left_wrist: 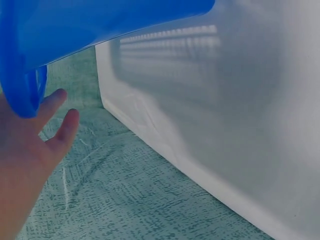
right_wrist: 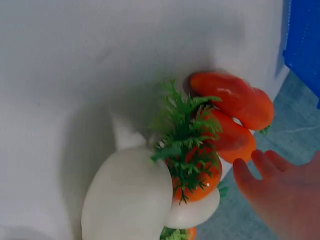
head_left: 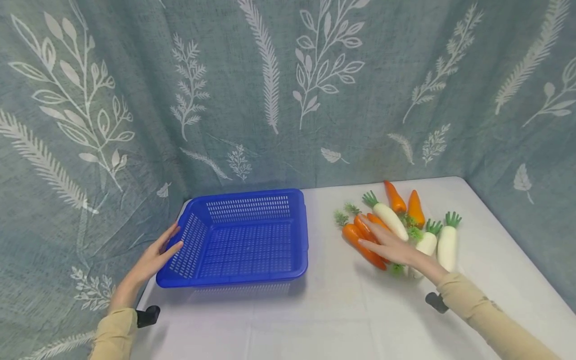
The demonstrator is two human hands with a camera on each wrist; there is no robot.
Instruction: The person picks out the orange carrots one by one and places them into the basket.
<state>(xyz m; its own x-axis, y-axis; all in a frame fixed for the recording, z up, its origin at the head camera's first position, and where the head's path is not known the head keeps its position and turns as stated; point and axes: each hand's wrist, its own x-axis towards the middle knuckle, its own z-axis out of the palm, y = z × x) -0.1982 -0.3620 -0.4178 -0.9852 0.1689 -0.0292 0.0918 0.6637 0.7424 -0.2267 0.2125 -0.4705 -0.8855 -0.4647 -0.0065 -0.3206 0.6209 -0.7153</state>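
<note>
A blue slatted plastic basket (head_left: pixel 234 280) stands on the left half of the white-covered table. My left hand (head_left: pixel 154 257) rests at its left rim with the fingers spread and fairly straight; the left wrist view shows the hand (left_wrist: pixel 25 155) beside the basket's edge (left_wrist: pixel 22 95). On the right, my right hand (head_left: pixel 391 246) is over a pile of toy vegetables, its fingers stretched across orange carrots (head_left: pixel 366 252). Nothing is visibly gripped. The right wrist view shows the fingertips close to a carrot (right_wrist: pixel 230 97). White radishes (head_left: pixel 392 221) lie around the hand, partly covered by it.
More carrots (head_left: pixel 416 210) lie behind the pile, and another white radish (head_left: pixel 447 250) with a green top lies to the right. White tablecloth (head_left: pixel 333 310) spans the front and the gap between basket and vegetables. A patterned green curtain (head_left: pixel 279 160) hangs behind and at both sides.
</note>
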